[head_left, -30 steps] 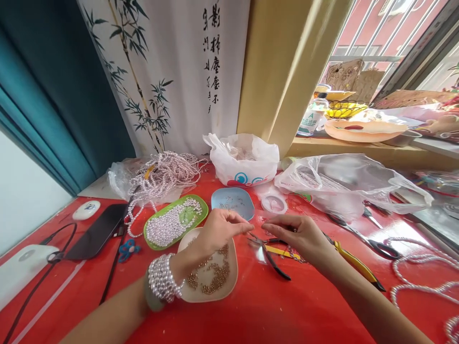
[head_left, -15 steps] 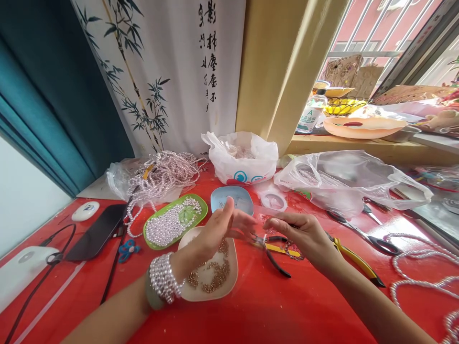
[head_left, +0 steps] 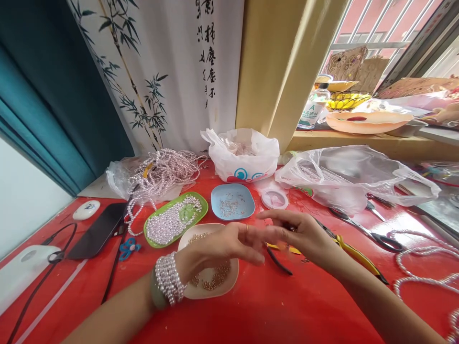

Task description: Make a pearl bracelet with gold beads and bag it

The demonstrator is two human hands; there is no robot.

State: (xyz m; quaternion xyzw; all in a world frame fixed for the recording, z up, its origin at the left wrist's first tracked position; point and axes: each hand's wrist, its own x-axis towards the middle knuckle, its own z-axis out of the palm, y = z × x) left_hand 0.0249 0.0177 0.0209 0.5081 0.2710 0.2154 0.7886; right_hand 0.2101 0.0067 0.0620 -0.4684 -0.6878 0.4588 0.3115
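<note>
My left hand, with a pearl-bead bracelet wound round its wrist, hovers over the right edge of the cream tray of gold beads. Its thumb is apart from its stretched, blurred fingers, and no held thing shows there. Fingertips of both hands meet or overlap; I cannot tell whether they touch. My right hand has its index finger extended and the other fingers bent inward. Whatever it pinches is too small or hidden to make out. Beneath it lie black-handled pliers and a yellow strip, partly covered.
Behind the hands stand a blue tray of small metal bits and a green tray of pearl beads. Yellow-handled pliers, scissors and bead strands lie right. A phone and cables lie left.
My left hand has turned palm-down, its thumb dropping from upright, and its fingers have moved right to my right hand. The blue tray's contents are now uncovered. My view has shifted slightly.
</note>
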